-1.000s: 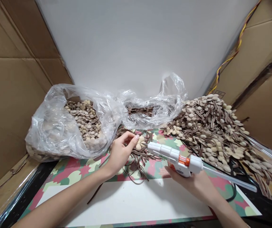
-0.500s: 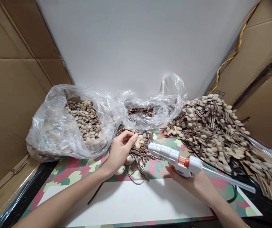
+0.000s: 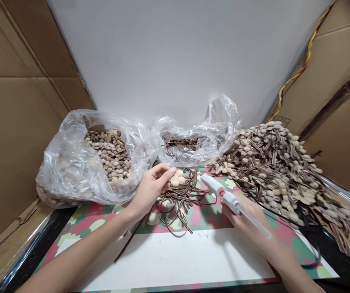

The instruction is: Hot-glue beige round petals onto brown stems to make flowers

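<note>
Between thumb and fingertips, my left hand (image 3: 152, 185) pinches a small pale flower-shaped piece (image 3: 178, 178) with rounded petals. It is held above a loose heap of brown cords (image 3: 181, 199) on the patterned mat. My right hand (image 3: 248, 215) is wrapped round the grip of a white and orange hot glue gun (image 3: 219, 188), which is to the right of the flower and apart from it. A clear glue stick (image 3: 256, 221) sticks out of the gun's back end. The nozzle tip is hard to make out against the mat.
A clear plastic bag (image 3: 68, 162) of pale petal-like pieces (image 3: 110, 156) stands at left. Behind the cords lies another bag (image 3: 214, 140) with brown cords. Pale flower pieces with cords form a big pile (image 3: 272, 162) at right. White paper (image 3: 169, 260) covers the mat's front (image 3: 94, 217). Cardboard walls flank the table.
The glue gun has moved away from the flower, to the right, and has turned so its tip points farther up and back. My left hand still pinches the flower and has shifted slightly left.
</note>
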The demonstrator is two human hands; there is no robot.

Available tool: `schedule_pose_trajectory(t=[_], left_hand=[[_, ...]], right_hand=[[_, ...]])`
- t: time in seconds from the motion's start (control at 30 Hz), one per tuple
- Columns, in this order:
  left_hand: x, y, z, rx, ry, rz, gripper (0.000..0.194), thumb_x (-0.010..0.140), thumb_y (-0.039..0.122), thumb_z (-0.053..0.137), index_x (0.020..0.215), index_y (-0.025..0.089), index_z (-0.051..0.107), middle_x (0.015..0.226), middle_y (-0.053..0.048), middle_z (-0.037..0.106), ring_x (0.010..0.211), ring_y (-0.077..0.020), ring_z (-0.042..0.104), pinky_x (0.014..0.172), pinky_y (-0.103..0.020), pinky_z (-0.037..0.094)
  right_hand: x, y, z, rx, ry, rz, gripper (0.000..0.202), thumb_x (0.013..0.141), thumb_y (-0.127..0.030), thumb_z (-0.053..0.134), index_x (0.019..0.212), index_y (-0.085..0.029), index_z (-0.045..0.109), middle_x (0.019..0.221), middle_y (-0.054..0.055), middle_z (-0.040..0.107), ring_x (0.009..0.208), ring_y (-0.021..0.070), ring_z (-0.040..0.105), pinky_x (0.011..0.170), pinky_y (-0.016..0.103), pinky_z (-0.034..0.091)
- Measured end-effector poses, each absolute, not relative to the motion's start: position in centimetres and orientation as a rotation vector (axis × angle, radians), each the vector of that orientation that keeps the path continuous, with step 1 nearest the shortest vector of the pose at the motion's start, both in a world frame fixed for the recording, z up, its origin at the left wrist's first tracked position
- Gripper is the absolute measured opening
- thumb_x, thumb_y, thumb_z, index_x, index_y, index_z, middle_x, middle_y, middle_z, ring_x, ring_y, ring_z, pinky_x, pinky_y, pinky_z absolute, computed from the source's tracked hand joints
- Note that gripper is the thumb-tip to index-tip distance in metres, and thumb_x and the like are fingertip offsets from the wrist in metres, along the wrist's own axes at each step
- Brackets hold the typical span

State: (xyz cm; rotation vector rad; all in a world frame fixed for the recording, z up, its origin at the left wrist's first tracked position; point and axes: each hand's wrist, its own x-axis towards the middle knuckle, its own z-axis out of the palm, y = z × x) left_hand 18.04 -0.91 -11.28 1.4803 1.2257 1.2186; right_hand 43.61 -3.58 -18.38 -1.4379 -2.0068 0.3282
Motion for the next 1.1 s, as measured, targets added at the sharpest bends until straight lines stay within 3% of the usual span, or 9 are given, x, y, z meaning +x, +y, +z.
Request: schedule_pose_trajectory(t=[0.2,0.37,0.53,0.63,0.7,0.77,0.9,1.0,1.1], left_hand=[[15.7,0.7,-9.5,1.595,1.252,1.175,0.029,0.077,0.044,0.057,0.086,0.018,0.067,0.068,-0.002,0.059,0.054,-0.0105,0.045,0.047,-0.021,0.03],[14.4,1.3,-9.1,1.625,1.22,1.113,0.028,0.079,0.041,0.055,0.079,0.018,0.071,0.074,-0.005,0.066,0.061,-0.0137,0.054,0.052,-0.022,0.037],[13.5,1.7,-8.8,1.743,1.182,1.085,0.021,0.08,0.03,0.054,0.082,0.019,0.071,0.082,-0.005,0.069,0.071,-0.0165,0.059,0.062,-0.026,0.044],[13.1,1.7,-8.5,1.782,1.221,1.065,0.021,0.08,0.027,0.054,0.093,0.021,0.069,0.093,-0.006,0.068,0.077,-0.0165,0.06,0.068,-0.027,0.044],[13.0,1.5,-8.2,1.806,1.284,1.102,0.019,0.08,0.027,0.054,0.09,0.019,0.068,0.089,-0.006,0.068,0.075,-0.0164,0.059,0.068,-0.027,0.043],[13.0,1.3,-8.0,1.81,1.344,1.15,0.015,0.079,0.028,0.056,0.082,0.018,0.067,0.079,-0.005,0.066,0.069,-0.0154,0.058,0.065,-0.027,0.042],[12.3,0.9,-7.5,1.865,1.322,1.095,0.015,0.079,0.03,0.056,0.076,0.018,0.065,0.07,-0.004,0.063,0.061,-0.0142,0.055,0.059,-0.027,0.04],[11.6,1.2,-6.8,1.925,1.216,0.921,0.015,0.078,0.032,0.057,0.078,0.019,0.066,0.079,-0.005,0.065,0.074,-0.0173,0.059,0.065,-0.028,0.042],[11.6,2.0,-5.7,1.949,1.027,0.676,0.014,0.076,0.031,0.06,0.081,0.02,0.067,0.102,-0.007,0.064,0.094,-0.0201,0.059,0.077,-0.03,0.044]], right_hand=[[48.2,-0.6,-20.2,-1.462,-2.308,0.02,0.03,0.08,-0.045,0.052,0.095,-0.019,0.046,0.094,0.009,0.053,0.063,0.0185,0.058,0.049,0.026,0.042],[50.6,1.6,-20.9,-1.543,-2.474,-0.065,0.036,0.082,-0.05,0.047,0.099,-0.019,0.047,0.098,0.009,0.052,0.063,0.0186,0.06,0.043,0.025,0.042],[49.9,2.9,-18.1,-1.255,-2.683,-0.136,0.055,0.073,-0.06,0.055,0.109,-0.019,0.052,0.115,0.015,0.054,0.097,0.0286,0.057,0.073,0.035,0.048],[46.0,2.8,-15.5,-1.16,-2.618,-0.114,0.035,0.087,-0.045,0.044,0.107,-0.019,0.056,0.11,0.014,0.058,0.101,0.0267,0.054,0.079,0.035,0.045],[42.4,2.8,-14.3,-1.037,-2.65,0.053,0.026,0.092,-0.03,0.037,0.106,-0.019,0.056,0.104,0.011,0.059,0.097,0.022,0.054,0.078,0.031,0.044],[39.1,3.2,-13.8,-0.945,-2.76,0.19,0.021,0.09,-0.023,0.041,0.104,-0.019,0.056,0.096,0.008,0.06,0.088,0.0202,0.055,0.072,0.029,0.043],[36.1,5.1,-13.9,-0.961,-2.867,0.358,0.01,0.082,-0.013,0.049,0.081,-0.016,0.058,0.075,0.005,0.061,0.068,0.0157,0.055,0.059,0.024,0.039],[36.3,6.2,-13.0,-0.969,-2.886,0.395,0.014,0.081,-0.01,0.046,0.074,-0.016,0.056,0.062,0.001,0.058,0.056,0.0118,0.052,0.052,0.022,0.035],[37.0,6.4,-10.4,-0.889,-2.896,0.543,0.014,0.083,-0.012,0.045,0.076,-0.016,0.055,0.066,0.0,0.059,0.055,0.0091,0.051,0.051,0.02,0.035]])
